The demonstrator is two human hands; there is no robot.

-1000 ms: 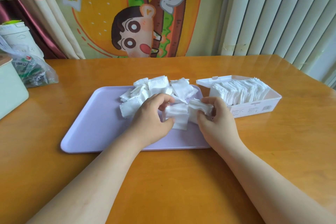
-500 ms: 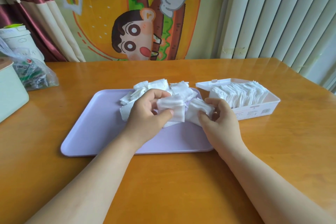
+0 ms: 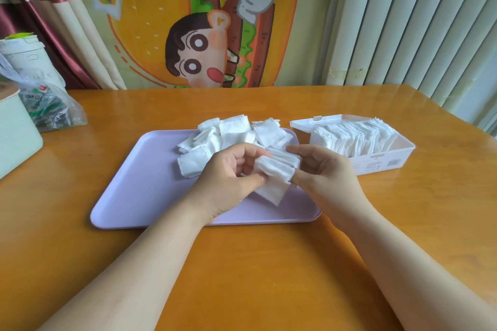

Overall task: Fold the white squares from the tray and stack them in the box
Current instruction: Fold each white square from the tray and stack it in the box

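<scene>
Here the wooden desk (image 3: pixel 269 263) carries a lilac tray (image 3: pixel 139 191). A white box (image 3: pixel 382 164) sits just beside the tray's right edge and holds a row of folded squares (image 3: pixel 355 137). A loose pile of white squares (image 3: pixel 236 134) lies at the tray's far side. Above the tray, the left hand (image 3: pixel 228 185) and right hand (image 3: pixel 325 172) each pinch one end of a half-folded square (image 3: pixel 274 172), fingers curled.

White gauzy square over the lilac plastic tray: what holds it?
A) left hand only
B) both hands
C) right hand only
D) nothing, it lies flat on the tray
B: the left hand pinches one end of the white gauzy square and the right hand holds the other, over the lilac plastic tray.
</scene>
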